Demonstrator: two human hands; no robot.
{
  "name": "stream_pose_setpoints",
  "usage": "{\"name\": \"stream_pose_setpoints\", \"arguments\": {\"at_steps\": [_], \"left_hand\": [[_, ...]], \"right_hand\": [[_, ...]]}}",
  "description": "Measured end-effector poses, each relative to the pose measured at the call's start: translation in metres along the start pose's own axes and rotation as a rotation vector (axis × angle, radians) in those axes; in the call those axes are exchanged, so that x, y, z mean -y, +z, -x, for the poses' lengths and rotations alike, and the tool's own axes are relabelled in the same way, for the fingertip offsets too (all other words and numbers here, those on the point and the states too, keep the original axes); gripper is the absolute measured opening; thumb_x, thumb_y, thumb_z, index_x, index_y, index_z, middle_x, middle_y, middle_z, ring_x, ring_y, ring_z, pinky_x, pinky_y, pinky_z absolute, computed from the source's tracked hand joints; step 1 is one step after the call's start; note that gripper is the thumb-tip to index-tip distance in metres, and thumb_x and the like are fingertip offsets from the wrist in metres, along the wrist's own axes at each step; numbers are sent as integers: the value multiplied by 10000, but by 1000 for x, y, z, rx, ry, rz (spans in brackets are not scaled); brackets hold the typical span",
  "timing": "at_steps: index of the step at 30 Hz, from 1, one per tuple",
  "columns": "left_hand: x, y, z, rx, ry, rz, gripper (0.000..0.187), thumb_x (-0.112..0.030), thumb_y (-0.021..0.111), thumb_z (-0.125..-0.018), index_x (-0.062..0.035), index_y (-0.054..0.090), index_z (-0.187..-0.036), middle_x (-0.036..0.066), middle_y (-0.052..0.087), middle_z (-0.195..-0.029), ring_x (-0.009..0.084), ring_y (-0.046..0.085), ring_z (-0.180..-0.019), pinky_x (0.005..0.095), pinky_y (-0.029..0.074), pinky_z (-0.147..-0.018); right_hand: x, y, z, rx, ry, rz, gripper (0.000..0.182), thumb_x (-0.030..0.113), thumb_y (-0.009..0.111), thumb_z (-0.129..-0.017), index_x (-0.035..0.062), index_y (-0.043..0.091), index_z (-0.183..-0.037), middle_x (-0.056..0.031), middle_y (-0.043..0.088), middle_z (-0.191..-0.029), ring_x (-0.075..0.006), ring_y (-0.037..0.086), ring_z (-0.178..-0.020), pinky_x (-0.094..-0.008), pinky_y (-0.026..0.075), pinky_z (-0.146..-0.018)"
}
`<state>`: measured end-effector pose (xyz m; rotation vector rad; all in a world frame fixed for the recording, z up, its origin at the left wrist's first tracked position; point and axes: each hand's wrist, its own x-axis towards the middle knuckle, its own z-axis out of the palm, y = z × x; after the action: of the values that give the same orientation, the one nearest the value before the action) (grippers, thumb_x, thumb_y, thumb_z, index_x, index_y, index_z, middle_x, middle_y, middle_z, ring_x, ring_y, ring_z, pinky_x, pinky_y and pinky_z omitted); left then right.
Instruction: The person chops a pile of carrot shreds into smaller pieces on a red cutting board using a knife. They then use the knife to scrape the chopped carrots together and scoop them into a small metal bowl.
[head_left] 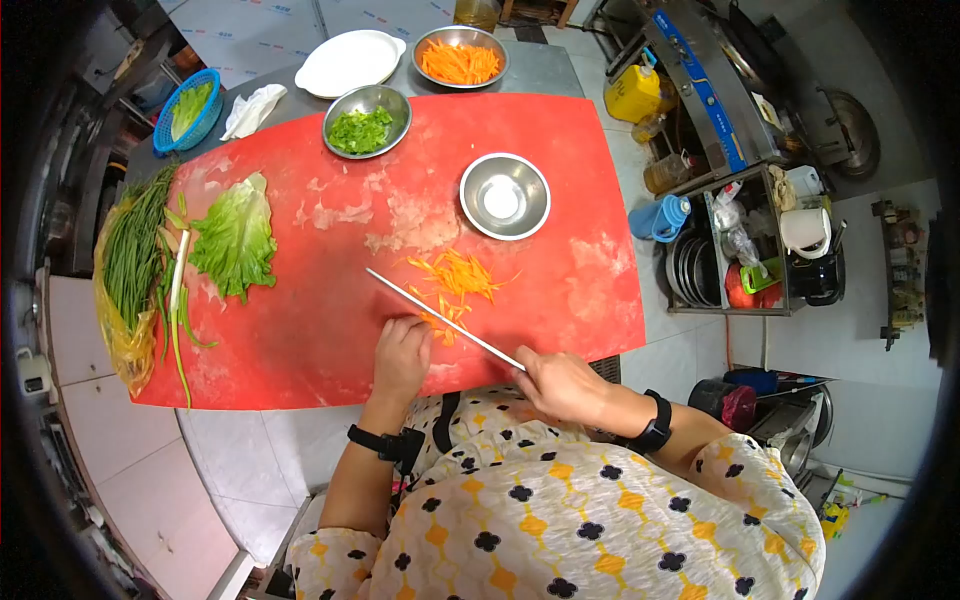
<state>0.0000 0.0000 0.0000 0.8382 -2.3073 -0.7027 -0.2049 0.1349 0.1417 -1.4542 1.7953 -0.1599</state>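
My right hand (565, 385) grips the handle of a kitchen knife (440, 318), seen nearly edge-on as a thin pale line slanting up to the left. My left hand (402, 355) is curled down on the red cutting board (300, 340), its fingertips pressed against carrot slices (445, 325) beside the blade; what lies under the fingers is partly hidden. Just beyond the knife is a loose pile of carrot shreds (458, 273). Farther off stands a steel bowl (505, 197) with nothing in it.
A bowl of chopped greens (362, 130), a bowl of carrot shreds (460, 62), a white dish (350, 63) and a blue basket (190, 110) line the far side. Left lie a lettuce leaf (237, 235), a scallion (180, 270) and bagged green stalks (135, 260). A shelf rack (745, 240) stands right.
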Motion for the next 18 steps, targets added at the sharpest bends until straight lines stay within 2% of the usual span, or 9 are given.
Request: {"name": "stream_pose_setpoints", "arguments": {"at_steps": [5, 11, 18], "left_hand": [[-8, 7, -2, -73, 3, 17, 96, -24, 695, -783, -10, 643, -863, 142, 627, -910, 347, 593, -865, 429, 499, -775], [-10, 1, -3, -2, -4, -44, 112, -20, 672, -792, -14, 667, -905, 133, 629, -949, 338, 590, -879, 426, 503, -789], [-6, 1, 1, -41, 37, -60, 107, -26, 672, -793, -16, 652, -897, 133, 628, -945, 338, 590, -882, 426, 504, -793]], "right_hand": [[-2, 2, 5, 6, -13, 61, 231, 228, 500, -968, -3, 499, -959, -241, 632, -703, -456, 620, -682, -553, 483, -607], [4, 0, 2, 51, -9, 87, 242, 230, 515, -955, -9, 478, -947, -244, 633, -704, -455, 625, -680, -549, 485, -597], [-1, 16, -14, 87, -53, 74, 249, 235, 524, -951, -8, 469, -957, -245, 636, -707, -453, 629, -681, -543, 488, -591]]}}
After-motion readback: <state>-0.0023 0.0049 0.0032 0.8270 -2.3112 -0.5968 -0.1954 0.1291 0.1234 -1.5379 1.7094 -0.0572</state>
